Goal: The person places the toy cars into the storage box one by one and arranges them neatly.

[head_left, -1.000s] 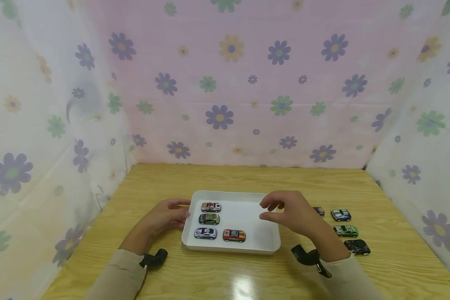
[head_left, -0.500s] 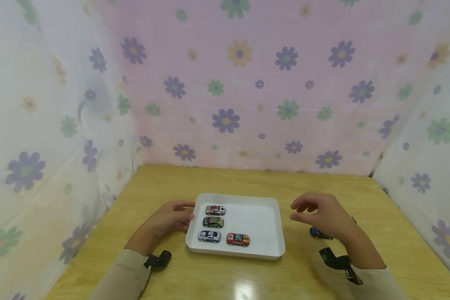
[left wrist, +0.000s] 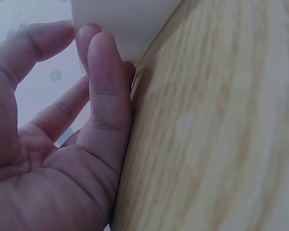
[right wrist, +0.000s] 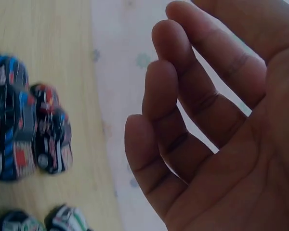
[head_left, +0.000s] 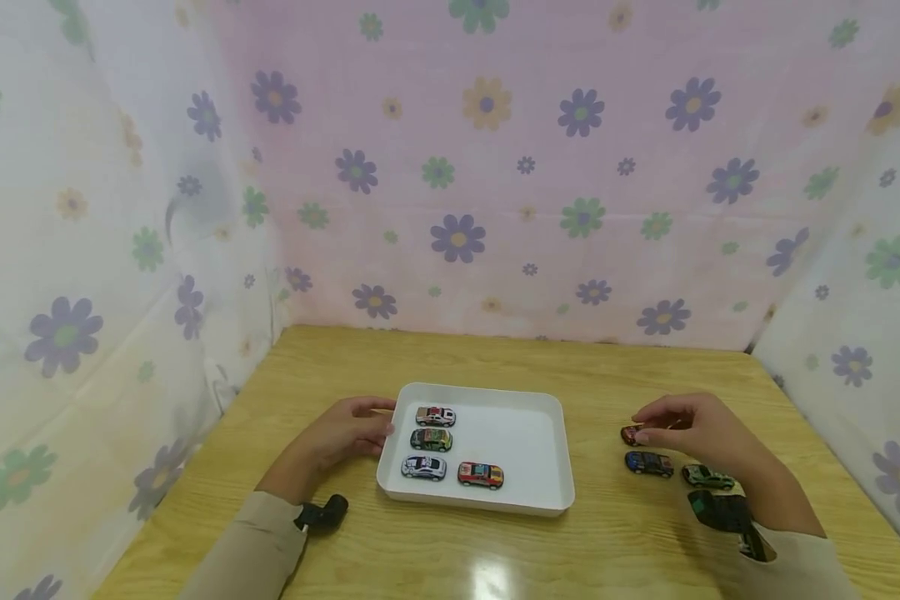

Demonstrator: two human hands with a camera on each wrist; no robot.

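My left hand [head_left: 342, 435] touches the left wall of the white tray [head_left: 521, 492], its fingers loosely bent; in the left wrist view the fingers [left wrist: 106, 82] rest against the tray side [left wrist: 130, 24]. Inside the tray lie a white-and-red toy car [head_left: 435, 416], a green one [head_left: 431, 439], a white one [head_left: 423, 467] and a red-yellow one [head_left: 481, 475]. My right hand [head_left: 701, 429] hovers over a small red car [head_left: 630, 434], fingers apart. The right wrist view shows this hand [right wrist: 207, 115] with bent fingers and nothing held.
A blue car [head_left: 649, 463] and a green car [head_left: 708, 477] lie on the wooden table [head_left: 570, 550] near the right wrist. More cars are partly visible in the right wrist view, including a white-and-green one [right wrist: 67, 217]. Flowered cloth [head_left: 390, 208] surrounds the table.
My right hand has moved right, from above the tray to the loose cars on the table. My left hand has stayed at the tray's left side. The head view has shifted slightly.
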